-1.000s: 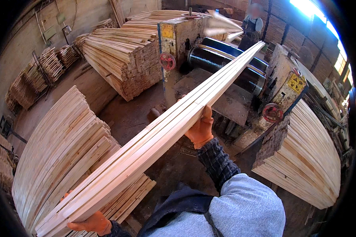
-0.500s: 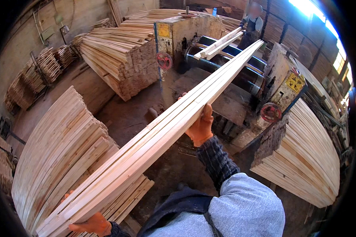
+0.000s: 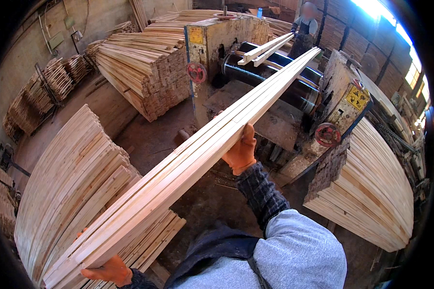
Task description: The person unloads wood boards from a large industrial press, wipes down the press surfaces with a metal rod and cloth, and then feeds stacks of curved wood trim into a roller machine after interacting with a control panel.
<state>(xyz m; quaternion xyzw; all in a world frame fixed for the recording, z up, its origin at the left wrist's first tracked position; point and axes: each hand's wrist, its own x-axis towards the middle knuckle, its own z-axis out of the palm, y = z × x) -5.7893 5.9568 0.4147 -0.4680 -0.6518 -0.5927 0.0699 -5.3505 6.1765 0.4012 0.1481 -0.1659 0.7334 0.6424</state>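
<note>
A bundle of long pale wooden strips (image 3: 178, 173) slants from the lower left up to the upper right, its far end over the dark rollers (image 3: 255, 72) of a machine. My right hand (image 3: 240, 151), in an orange glove, grips the bundle from beneath near its middle, the thumb along the near side. Close to the near end, my left hand (image 3: 110, 271), also gloved in orange, holds the strips from below; some fingertips show on the far side. Two further strips (image 3: 270, 50) rest over the rollers, with a co-worker (image 3: 304, 36) standing at their far end.
The machine's frame has a left post (image 3: 212, 53) and a right post (image 3: 345, 91), each with a red handwheel. Stacked lumber stands at the left (image 3: 72, 192), back left (image 3: 140, 72) and right (image 3: 371, 188). Loose boards (image 3: 154, 241) lie below the bundle.
The two strips by the co-worker and the machine sit slightly farther left in view. Both my hands keep their hold on the bundle, which has barely moved.
</note>
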